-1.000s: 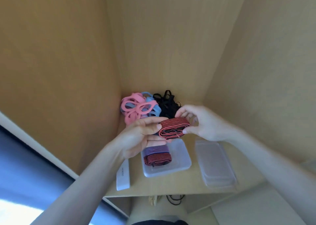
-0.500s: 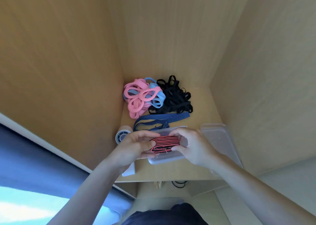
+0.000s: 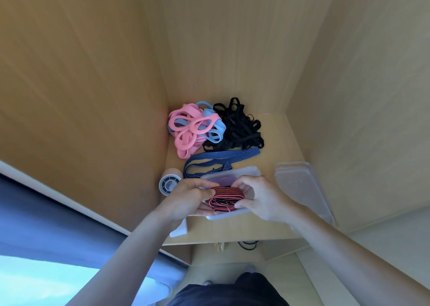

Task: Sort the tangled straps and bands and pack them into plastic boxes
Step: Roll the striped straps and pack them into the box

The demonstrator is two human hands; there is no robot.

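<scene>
- I can read no text, label, brand or number here.
- The white block (image 3: 179, 230) just below my left hand's (image 3: 186, 198) fingers shows no legible print.

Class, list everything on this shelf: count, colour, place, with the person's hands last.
pink bands: several, pink, back left corner
light blue bands: several, light blue, tangled among the pink
black straps: one tangle, black, right of those
blue striped strap: one, dark blue, before the piles
plastic box: one, clear, shelf front
red striped strap: one, red and black, held at the box
striped bundle: one, purple-red, inside the box
tape roll: one, white, left of box
clear lid: one, clear, right of box
left hand: one, grips the strap's left end
right hand: one, pinches its right end
</scene>
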